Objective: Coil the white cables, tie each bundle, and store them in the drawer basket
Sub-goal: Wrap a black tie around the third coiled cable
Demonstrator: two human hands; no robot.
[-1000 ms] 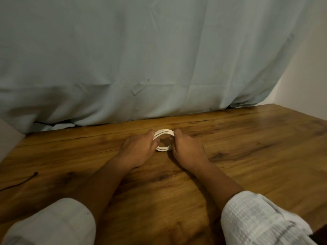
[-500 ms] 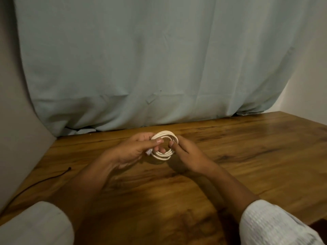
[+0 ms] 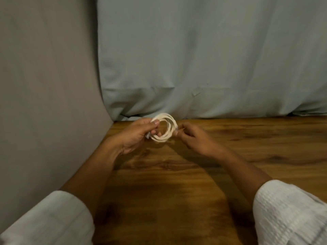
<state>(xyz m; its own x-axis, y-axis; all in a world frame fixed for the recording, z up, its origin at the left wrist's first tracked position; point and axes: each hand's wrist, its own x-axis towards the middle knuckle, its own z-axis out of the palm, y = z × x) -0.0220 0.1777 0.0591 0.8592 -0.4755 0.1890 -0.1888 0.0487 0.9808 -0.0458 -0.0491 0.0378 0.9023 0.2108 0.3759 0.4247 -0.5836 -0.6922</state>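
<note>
The white cable coil [image 3: 170, 121] is held just above the wooden table [image 3: 177, 200], a little left of centre in the frame, close to where the tabletop meets the pale blue cloth [image 3: 194, 59] hanging behind it. The left hand [image 3: 138, 138] grips the coil's left side, thumb laid over the strands and fingers curled underneath. The right hand [image 3: 192, 138] has its fingers curled and pinches at the coil's right rim; whether it holds a loose end or only the loops is too small to tell. The winding looks finished, since several loops sit together in one ring, so the step in hand appears to be steadying the bundle for tying. No tie and no drawer basket show in the frame, so the next move likely calls for keeping one hand clamped on the loops so that they do not spring apart while the other secures them. Room is tight on the left, where a grey wall [image 3: 44, 85] runs along the table's edge right beside the left forearm, and the cloth closes off the back. The open tabletop lies to the right and toward the lower frame, between the two white sleeves [image 3: 290, 213].
</note>
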